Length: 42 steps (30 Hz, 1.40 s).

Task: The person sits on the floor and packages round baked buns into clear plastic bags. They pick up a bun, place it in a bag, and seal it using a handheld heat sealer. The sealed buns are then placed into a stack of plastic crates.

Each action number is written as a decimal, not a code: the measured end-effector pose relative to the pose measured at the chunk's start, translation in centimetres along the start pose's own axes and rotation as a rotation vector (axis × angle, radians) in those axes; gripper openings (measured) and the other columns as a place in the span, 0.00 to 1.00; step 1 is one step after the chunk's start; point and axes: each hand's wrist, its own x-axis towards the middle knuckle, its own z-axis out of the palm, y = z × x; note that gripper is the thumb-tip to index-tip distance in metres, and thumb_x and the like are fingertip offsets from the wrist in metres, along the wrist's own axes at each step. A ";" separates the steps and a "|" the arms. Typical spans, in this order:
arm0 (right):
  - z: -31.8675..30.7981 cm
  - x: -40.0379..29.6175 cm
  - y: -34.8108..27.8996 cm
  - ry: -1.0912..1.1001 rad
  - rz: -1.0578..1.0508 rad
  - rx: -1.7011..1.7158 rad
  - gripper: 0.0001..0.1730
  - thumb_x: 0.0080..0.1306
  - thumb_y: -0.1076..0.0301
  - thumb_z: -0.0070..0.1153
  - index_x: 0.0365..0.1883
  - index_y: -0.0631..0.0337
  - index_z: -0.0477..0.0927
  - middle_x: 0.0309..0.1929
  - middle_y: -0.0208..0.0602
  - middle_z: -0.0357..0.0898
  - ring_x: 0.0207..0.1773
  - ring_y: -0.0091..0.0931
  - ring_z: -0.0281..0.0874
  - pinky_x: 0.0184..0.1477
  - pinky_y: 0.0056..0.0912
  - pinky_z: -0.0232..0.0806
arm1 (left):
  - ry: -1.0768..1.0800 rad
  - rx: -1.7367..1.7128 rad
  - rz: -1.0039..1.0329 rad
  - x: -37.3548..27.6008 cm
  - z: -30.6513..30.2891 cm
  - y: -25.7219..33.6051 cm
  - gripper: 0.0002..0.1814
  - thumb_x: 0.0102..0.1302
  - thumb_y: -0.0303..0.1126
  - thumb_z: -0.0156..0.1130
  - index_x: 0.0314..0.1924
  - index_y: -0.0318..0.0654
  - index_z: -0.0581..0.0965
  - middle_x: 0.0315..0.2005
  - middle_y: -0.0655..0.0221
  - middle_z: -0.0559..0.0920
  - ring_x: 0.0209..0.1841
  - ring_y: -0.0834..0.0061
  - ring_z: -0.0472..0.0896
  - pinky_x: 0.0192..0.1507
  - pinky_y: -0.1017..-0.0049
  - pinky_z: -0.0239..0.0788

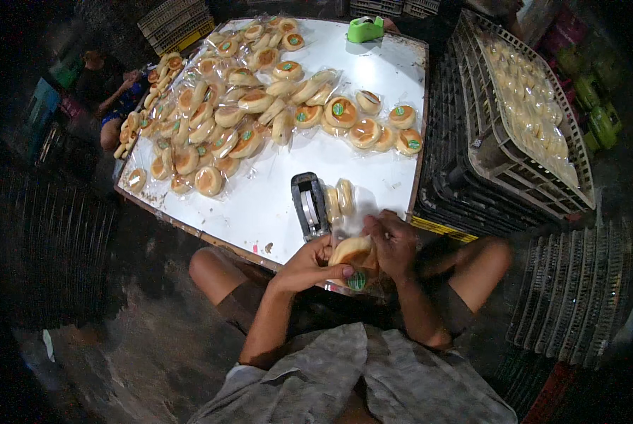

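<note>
Round browned buns (354, 251) in a clear plastic bag with a green label are held at the table's near edge. My left hand (310, 265) grips them from the left, its thumb across the front. My right hand (393, 241) is at the bag's right side, its fingers bent near the bag's upper part; motion blur hides whether they pinch the plastic. Just beyond stands a black tape dispenser (309, 206), with more bagged buns (340, 199) directly beside it. A large heap of bagged buns (226, 114), many with green labels, covers the table's left and back.
The white table (263, 212) has a brown edge. A green tape dispenser (366, 29) sits at its back. To the right, a plastic crate (547, 175) of bagged buns tops stacked black crates (443, 159). Another person (110, 90) sits beyond the table's left side; more crates (571, 291) stand at the lower right.
</note>
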 end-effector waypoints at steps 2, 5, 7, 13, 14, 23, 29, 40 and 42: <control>0.0 -0.6 1.4 -0.196 0.115 0.096 0.15 0.71 0.62 0.58 0.28 0.62 0.81 0.25 0.25 0.75 0.28 0.16 0.68 0.34 0.23 0.64 | 0.027 -0.002 0.115 -0.1 0.8 -0.8 0.18 0.64 0.27 0.68 0.53 0.32 0.78 0.39 0.68 0.85 0.43 0.80 0.81 0.50 0.78 0.73; 1.7 -0.6 0.9 0.071 0.072 0.253 0.15 0.71 0.61 0.59 0.29 0.63 0.81 0.26 0.25 0.74 0.28 0.15 0.68 0.34 0.21 0.63 | 0.364 0.019 0.062 0.3 1.6 -0.7 0.11 0.67 0.30 0.66 0.46 0.31 0.82 0.38 0.67 0.85 0.42 0.81 0.81 0.48 0.79 0.74; 1.3 -1.7 -0.4 -0.008 -0.042 -0.007 0.13 0.70 0.63 0.60 0.30 0.64 0.82 0.26 0.23 0.72 0.28 0.14 0.67 0.33 0.21 0.63 | 0.566 -0.204 0.038 0.2 2.3 -0.4 0.14 0.70 0.36 0.64 0.39 0.29 0.83 0.36 0.64 0.86 0.38 0.78 0.83 0.44 0.78 0.76; 1.3 -2.3 0.8 0.021 0.190 0.086 0.09 0.65 0.70 0.63 0.28 0.66 0.81 0.24 0.30 0.76 0.25 0.21 0.72 0.31 0.26 0.65 | 0.486 -0.689 0.178 -0.6 2.9 1.0 0.20 0.77 0.40 0.53 0.52 0.26 0.77 0.39 0.56 0.86 0.40 0.71 0.85 0.46 0.73 0.79; 1.3 -2.7 1.5 0.038 0.055 -0.205 0.11 0.69 0.66 0.59 0.42 0.67 0.80 0.34 0.38 0.81 0.33 0.30 0.78 0.41 0.30 0.71 | 0.454 -0.589 0.183 -0.5 1.9 -0.5 0.21 0.78 0.40 0.50 0.54 0.26 0.75 0.42 0.54 0.85 0.44 0.70 0.85 0.50 0.72 0.78; 1.2 -3.5 0.2 -0.340 0.128 0.098 0.34 0.73 0.58 0.54 0.69 0.72 0.62 0.56 0.53 0.78 0.55 0.37 0.80 0.59 0.33 0.68 | 0.646 0.258 0.507 -1.1 4.0 0.8 0.18 0.72 0.32 0.59 0.54 0.25 0.76 0.50 0.54 0.81 0.54 0.67 0.79 0.56 0.70 0.68; 0.5 -3.4 -1.1 -0.278 0.256 0.807 0.14 0.72 0.64 0.55 0.48 0.63 0.83 0.63 0.42 0.72 0.64 0.30 0.71 0.67 0.34 0.62 | 0.385 0.767 0.762 -1.2 3.2 -1.1 0.17 0.63 0.30 0.70 0.49 0.29 0.80 0.47 0.56 0.84 0.48 0.60 0.83 0.50 0.69 0.74; 0.4 -3.1 -0.7 -0.174 -0.304 -0.093 0.07 0.63 0.69 0.65 0.35 0.64 0.83 0.29 0.41 0.80 0.30 0.33 0.78 0.36 0.34 0.70 | 0.500 0.131 0.403 -1.8 2.9 -1.1 0.10 0.68 0.35 0.65 0.39 0.35 0.84 0.39 0.69 0.82 0.48 0.80 0.77 0.52 0.76 0.68; -0.3 -2.6 -1.1 -0.245 -0.269 -0.053 0.07 0.63 0.69 0.65 0.34 0.64 0.84 0.28 0.40 0.80 0.30 0.33 0.78 0.35 0.34 0.70 | 0.374 -0.029 0.182 -2.4 2.7 -0.1 0.10 0.70 0.35 0.63 0.40 0.35 0.83 0.39 0.70 0.80 0.49 0.80 0.75 0.53 0.76 0.66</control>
